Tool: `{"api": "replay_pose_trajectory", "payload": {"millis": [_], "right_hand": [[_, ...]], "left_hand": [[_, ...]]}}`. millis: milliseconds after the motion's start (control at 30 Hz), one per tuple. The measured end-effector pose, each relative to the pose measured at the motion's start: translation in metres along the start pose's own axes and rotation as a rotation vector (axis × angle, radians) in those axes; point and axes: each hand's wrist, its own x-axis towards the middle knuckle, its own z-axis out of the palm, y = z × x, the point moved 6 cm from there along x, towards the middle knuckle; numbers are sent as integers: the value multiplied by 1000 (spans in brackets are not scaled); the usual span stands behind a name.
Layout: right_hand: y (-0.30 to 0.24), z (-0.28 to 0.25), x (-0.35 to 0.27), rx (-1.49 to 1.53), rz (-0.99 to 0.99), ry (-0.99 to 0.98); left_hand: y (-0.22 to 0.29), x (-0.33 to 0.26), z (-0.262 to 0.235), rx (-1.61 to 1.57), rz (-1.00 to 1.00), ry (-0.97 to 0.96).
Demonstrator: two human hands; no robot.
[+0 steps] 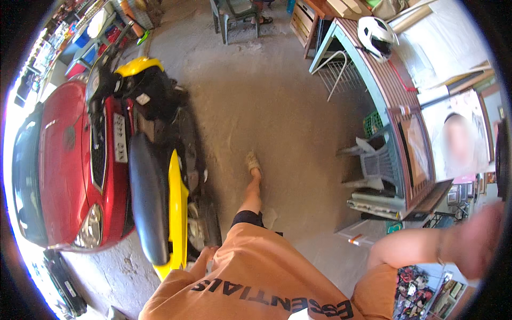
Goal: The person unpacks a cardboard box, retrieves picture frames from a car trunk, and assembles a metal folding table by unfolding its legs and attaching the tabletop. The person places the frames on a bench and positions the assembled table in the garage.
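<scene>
A person in an orange shirt stands between a parked motorbike and a long desk, one foot forward in a pale slip-on shoe on the dusty floor. The left hand, partly hidden by the shirt, hangs low near the rear of the motorbike; whether it touches cannot be told, nor whether its fingers are open or curled. The right hand is held up at the far right edge of view, blurred and dark, its finger position equally unclear. No object can be made out in either hand.

The step in hand appears to be walking through the space, with no handling evident; a next move would call for steady footing and for keeping the left arm clear of the motorbike.

The motorbike, nearest the left hand, stands at left, close beside a red car. It shows bright yellow panels at front and rear, a long black seat and dark bodywork. Across the floor, a white helmet with a dark visor sits on the desk.
</scene>
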Motion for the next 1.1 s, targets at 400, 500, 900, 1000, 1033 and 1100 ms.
{"api": "replay_pose_trajectory", "payload": {"millis": [400,500,900,1000,1033,1100], "right_hand": [[495,80,-386,25,2046,375],[558,86,-435,173,2095,608],[994,101,-467,239,1883,1195],[1097,116,-422,365,1724,1266],[1130,115,-413,361,1693,1296],[1192,115,-402,368,1567,1372]], "left_hand": [[-24,317,-626,-1244,-289,578],[-5,409,-746,-1160,-187,583],[169,700,-999,-799,-21,99],[224,757,-1098,-521,123,224],[248,784,-1132,-394,188,275],[299,846,-1201,-239,346,413]]}}
